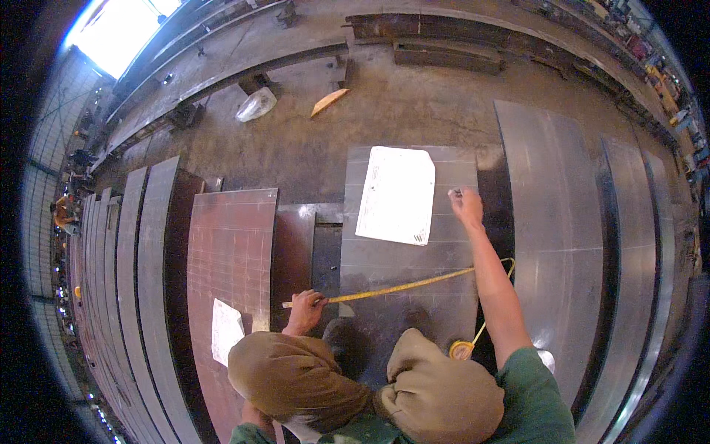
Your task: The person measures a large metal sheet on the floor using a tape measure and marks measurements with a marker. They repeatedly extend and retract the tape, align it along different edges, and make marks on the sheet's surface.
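A yellow tape measure blade [403, 288] runs across the near part of a grey steel plate [451, 166]. My left hand [305, 311] pinches it close to its free end, over the plate's left edge. On the right the blade passes under my forearm, loops back and drops to its round yellow case [461, 350] beside my knee. My right hand [466, 206] is closed above the plate's right side, fingers pinched around something small and whitish that I cannot make out. A white paper sheet [396, 196] lies on the plate, left of that hand. Thin lines cross the plate.
Left stands a reddish plate [233, 237] with a grid of lines and another paper [225, 332]. Long grey plates [551, 185] lie right, with dark gaps between. Steel beams [425, 29], a plastic bag [257, 104] and an orange strip [329, 101] lie beyond. A person [66, 214] is far left.
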Demonstrator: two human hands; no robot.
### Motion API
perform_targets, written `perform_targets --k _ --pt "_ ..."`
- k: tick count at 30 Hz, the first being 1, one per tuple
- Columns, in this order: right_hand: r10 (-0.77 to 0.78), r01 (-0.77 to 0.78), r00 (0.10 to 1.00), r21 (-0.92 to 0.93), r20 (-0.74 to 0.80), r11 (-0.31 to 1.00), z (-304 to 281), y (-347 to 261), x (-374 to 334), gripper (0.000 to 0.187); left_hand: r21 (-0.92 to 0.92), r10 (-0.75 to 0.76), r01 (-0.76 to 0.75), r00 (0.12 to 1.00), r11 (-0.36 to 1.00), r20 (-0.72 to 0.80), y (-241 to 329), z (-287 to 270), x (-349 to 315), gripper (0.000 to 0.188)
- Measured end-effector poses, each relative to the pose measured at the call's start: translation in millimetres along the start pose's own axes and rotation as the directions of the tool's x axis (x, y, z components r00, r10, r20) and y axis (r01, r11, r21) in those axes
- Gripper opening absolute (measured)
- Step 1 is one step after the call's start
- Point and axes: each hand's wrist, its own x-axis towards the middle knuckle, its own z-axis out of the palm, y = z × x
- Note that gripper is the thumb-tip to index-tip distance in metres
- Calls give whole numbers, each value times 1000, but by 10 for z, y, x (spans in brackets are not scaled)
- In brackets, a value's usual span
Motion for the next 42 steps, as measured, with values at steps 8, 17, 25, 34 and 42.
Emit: perform_targets --k 8,17,25,34,42 --pt "151 -152 988 45 32 987 601 -866 415 41 42 -151 149 987 988 60 80 -393 -471 20" --pt "215 -215 977 13 7 977 941 -895 485 29 94 -28 25 999 995 29 318 -461 -312 13" --pt "282 -276 958 99 -50 956 831 -857 479 39 53 4 -15 979 998 205 270 -235 52 15" --pt "182 -144 979 322 -90 936 666 -809 746 40 -57 94 -83 965 995 246 312 -31 248 14" --pt "145 5 932 411 -334 912 -372 473 1422 38 -94 144 -126 967 988 212 270 -98 249 12"
